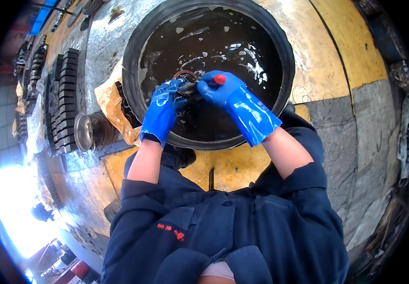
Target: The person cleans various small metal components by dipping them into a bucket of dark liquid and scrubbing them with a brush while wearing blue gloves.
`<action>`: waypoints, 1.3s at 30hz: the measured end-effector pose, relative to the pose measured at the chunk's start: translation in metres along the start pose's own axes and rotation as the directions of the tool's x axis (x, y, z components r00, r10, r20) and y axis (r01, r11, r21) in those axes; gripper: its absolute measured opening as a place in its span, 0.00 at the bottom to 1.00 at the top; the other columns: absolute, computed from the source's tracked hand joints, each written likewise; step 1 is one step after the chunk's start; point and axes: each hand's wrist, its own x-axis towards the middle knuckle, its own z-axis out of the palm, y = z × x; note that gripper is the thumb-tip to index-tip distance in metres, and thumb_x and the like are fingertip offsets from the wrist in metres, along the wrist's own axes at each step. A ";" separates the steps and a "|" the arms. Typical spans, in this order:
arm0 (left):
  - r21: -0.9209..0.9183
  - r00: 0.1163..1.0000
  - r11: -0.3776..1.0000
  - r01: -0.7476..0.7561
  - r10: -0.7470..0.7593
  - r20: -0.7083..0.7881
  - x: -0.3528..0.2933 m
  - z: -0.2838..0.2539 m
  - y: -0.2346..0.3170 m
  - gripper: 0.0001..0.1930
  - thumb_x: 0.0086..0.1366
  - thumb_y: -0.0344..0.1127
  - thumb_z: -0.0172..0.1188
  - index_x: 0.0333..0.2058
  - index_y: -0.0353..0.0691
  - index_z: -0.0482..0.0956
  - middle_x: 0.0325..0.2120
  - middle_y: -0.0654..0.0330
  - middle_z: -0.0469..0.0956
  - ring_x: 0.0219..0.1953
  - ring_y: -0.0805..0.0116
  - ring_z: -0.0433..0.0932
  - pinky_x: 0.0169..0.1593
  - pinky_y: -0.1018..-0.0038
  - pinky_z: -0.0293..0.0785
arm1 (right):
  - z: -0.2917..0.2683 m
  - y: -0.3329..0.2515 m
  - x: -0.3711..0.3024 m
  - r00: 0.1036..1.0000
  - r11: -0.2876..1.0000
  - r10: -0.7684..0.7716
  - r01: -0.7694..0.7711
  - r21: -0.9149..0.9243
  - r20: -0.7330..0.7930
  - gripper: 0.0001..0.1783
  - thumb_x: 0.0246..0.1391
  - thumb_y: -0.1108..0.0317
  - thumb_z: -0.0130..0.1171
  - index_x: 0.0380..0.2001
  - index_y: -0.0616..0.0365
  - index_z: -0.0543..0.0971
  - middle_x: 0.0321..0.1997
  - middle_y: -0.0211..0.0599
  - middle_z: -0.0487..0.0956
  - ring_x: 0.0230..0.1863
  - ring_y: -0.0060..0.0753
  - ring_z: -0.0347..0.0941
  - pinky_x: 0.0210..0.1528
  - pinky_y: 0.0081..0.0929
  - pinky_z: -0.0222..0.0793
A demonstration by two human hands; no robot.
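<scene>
Both of my hands wear blue rubber gloves and work close together over a round black tub (287, 61) of dark, foamy liquid. My left hand (163, 105) is closed on a dark, wet part with a reddish-brown ring (185, 73) at its far side; its exact kind is unclear. Wrapped in my right hand (227, 91) is a tool with a red handle end (219, 79). The tool's working end meets the part between my hands and is mostly hidden by the fingers.
Left of the tub lies crumpled brown paper (112, 102) with dark parts against it. A metal cylinder (85, 132) and rows of black ribbed blocks (67, 97) sit farther left. Yellow and grey floor plates (330, 42) extend to the right, with thin wire (330, 111) on them.
</scene>
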 end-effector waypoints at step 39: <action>-0.189 0.990 0.975 0.114 -0.097 0.099 0.013 0.012 0.024 0.21 0.83 0.45 0.60 0.62 0.37 0.84 0.51 0.58 0.90 0.49 0.68 0.87 0.53 0.68 0.82 | -0.054 -0.003 -0.013 0.984 0.925 0.108 -0.152 0.348 0.141 0.27 0.71 0.46 0.72 0.54 0.63 0.91 0.43 0.40 0.93 0.45 0.23 0.86 0.54 0.28 0.80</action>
